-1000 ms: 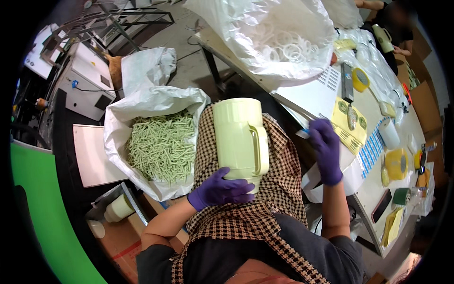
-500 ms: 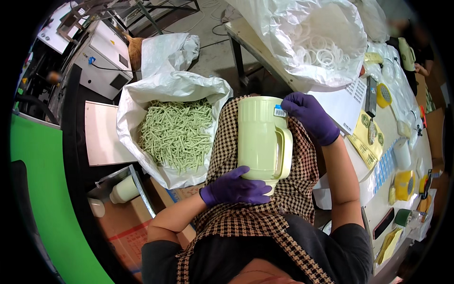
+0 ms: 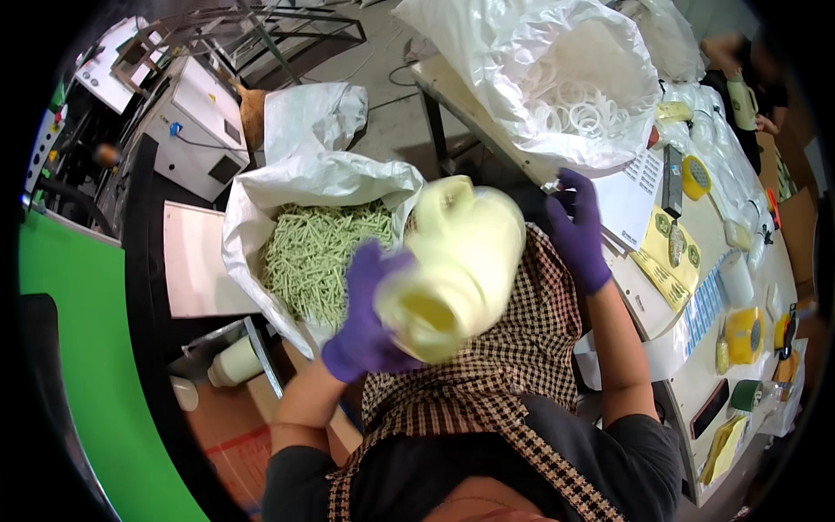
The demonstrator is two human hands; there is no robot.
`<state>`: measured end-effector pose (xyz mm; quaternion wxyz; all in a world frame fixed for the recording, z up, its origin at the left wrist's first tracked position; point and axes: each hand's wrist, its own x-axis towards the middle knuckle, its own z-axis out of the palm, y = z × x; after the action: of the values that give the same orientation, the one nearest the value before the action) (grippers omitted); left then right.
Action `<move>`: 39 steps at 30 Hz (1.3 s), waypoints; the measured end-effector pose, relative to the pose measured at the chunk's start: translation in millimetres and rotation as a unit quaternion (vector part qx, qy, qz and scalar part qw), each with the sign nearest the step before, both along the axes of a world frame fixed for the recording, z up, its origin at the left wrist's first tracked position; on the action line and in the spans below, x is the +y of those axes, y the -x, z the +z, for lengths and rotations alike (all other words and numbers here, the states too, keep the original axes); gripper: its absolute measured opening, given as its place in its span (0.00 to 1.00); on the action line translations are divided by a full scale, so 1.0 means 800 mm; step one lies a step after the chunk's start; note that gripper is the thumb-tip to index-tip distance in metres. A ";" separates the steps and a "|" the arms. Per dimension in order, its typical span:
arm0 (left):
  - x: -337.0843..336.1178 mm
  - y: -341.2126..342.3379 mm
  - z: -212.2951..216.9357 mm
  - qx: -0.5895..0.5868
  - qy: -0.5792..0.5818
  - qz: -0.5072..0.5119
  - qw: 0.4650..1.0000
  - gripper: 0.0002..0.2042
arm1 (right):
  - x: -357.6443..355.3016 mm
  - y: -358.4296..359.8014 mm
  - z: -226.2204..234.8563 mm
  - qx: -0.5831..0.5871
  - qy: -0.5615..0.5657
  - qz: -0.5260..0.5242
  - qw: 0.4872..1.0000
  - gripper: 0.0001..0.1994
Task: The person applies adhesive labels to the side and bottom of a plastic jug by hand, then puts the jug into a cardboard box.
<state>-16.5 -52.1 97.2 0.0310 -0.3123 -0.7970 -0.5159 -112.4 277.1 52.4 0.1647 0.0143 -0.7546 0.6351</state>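
Observation:
A pale yellow-green plastic jug is tilted over my lap, blurred by motion. Its narrow, open neck points toward me and to the left, while its handle lies on the far upper side. My left hand, in a purple glove, is closed around the neck end. To the right of the jug and apart from it, my right hand, also gloved, has its fingers curled to a pinch. A tiny whitish bit shows at those fingertips, too small to name. The label on the jug is out of sight.
A white sack of pale green stick-like pieces stands left. White rings fill a bag on the right table, beside paper sheets, yellow stickers, tape rolls and a phone. Another person holds a similar jug.
The jug has swung from upright-looking to tilted, its neck turning left and toward me. My left hand has moved up with it. My right hand has come off the jug's labelled rim.

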 end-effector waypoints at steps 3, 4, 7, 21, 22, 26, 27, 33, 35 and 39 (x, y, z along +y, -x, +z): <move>0.034 0.070 0.101 -0.073 -0.291 0.030 0.953 0.44 | 0.033 -0.083 0.028 0.113 -0.148 0.069 0.980 0.31; 0.039 0.087 0.106 -0.179 -0.289 0.018 0.940 0.37 | 0.037 -0.109 0.033 0.111 -0.158 0.110 0.975 0.35; 0.076 0.135 0.029 -0.231 -0.109 0.090 0.963 0.34 | 0.028 -0.161 0.030 0.094 -0.137 0.291 0.942 0.49; 0.085 -0.035 -0.077 -0.093 0.082 -0.029 0.992 0.72 | -0.072 -0.191 -0.058 0.104 -0.378 0.091 0.915 0.42; 0.086 -0.046 -0.082 -0.080 0.106 -0.003 0.991 0.73 | -0.075 -0.191 -0.058 0.107 -0.371 0.096 0.917 0.41; 0.088 -0.057 -0.086 -0.113 0.140 0.044 0.983 0.75 | -0.082 -0.190 -0.063 0.117 -0.346 0.097 0.926 0.42; 0.085 -0.053 -0.086 -0.130 0.130 0.034 0.982 0.75 | -0.082 -0.191 -0.061 0.116 -0.346 0.098 0.926 0.42; 0.061 -0.032 -0.085 -0.192 0.146 -0.038 0.970 0.70 | -0.069 -0.194 -0.071 0.103 -0.358 0.093 0.923 0.43; 0.075 -0.037 -0.088 -0.145 0.182 0.006 0.973 0.73 | -0.072 -0.193 -0.063 0.094 -0.334 0.083 0.934 0.42; 0.098 -0.052 -0.093 -0.091 0.171 0.074 0.978 0.72 | -0.076 -0.184 -0.079 0.130 -0.346 0.056 0.928 0.40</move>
<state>24.9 25.9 22.7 -0.0575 -0.2044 -0.8940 -0.3944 34.8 216.7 -11.0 0.2106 0.1954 -0.8971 0.3358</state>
